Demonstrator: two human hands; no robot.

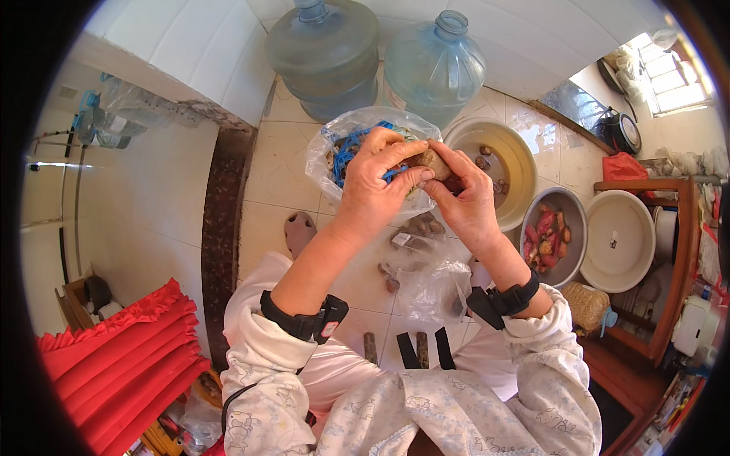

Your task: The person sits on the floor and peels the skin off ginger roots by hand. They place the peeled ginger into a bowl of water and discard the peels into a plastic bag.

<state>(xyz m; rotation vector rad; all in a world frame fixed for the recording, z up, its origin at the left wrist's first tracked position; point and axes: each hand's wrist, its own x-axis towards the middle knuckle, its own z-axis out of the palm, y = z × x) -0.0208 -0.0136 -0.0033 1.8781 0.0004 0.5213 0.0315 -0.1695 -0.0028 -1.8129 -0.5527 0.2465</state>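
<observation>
My left hand point(370, 176) and my right hand point(465, 196) meet over the rim of a clear plastic bag point(322, 137). Between their fingertips they grip a brown, rounded tuber point(434, 165). Blue netting point(345, 154) and small brownish pieces lie inside the bag. Just right of it is a cream basin point(522, 159) with a few dark round pieces at its bottom. A grey metal bowl point(580, 228) beside that basin holds several reddish and brown tubers point(547, 242). Below my hands, another clear bag point(430, 279) lies on the tiles near some brown tubers.
Two large blue water jugs point(325, 54) stand against the tiled wall. At right are an empty white basin point(619, 242), a wooden cabinet frame point(681, 228) and a straw-coloured bottle-shaped container point(584, 308). Red pleated cloth point(125, 365) hangs at lower left, near a dark stone edge point(222, 239).
</observation>
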